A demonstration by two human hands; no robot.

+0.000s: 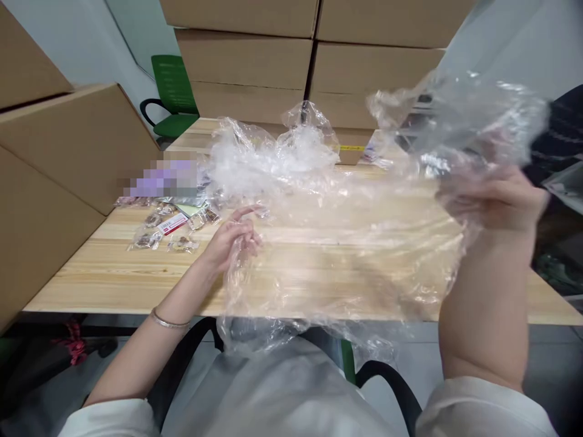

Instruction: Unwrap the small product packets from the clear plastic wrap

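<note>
A large clear plastic bag (346, 243) stretches between my two hands above the table, its lower edge hanging over the front. My left hand (237, 233) pinches the bag's left side with curled fingers. On the other side my right hand (501, 194) is closed around a bunched part of the plastic, raised higher and slightly blurred. Behind the bag lies a crumpled heap of clear plastic bags (273, 155). Left of my left hand are several small clear packets (146, 238) with brown contents and a red and white card (173, 224).
Tall cardboard boxes (246, 67) are stacked behind the wooden table (113, 273). Another large carton (59, 145) borders its left side. A green chair (173, 91) stands at the back left. Dark things sit beyond the right edge. A yellow tape strip (351, 148) shows behind the heap.
</note>
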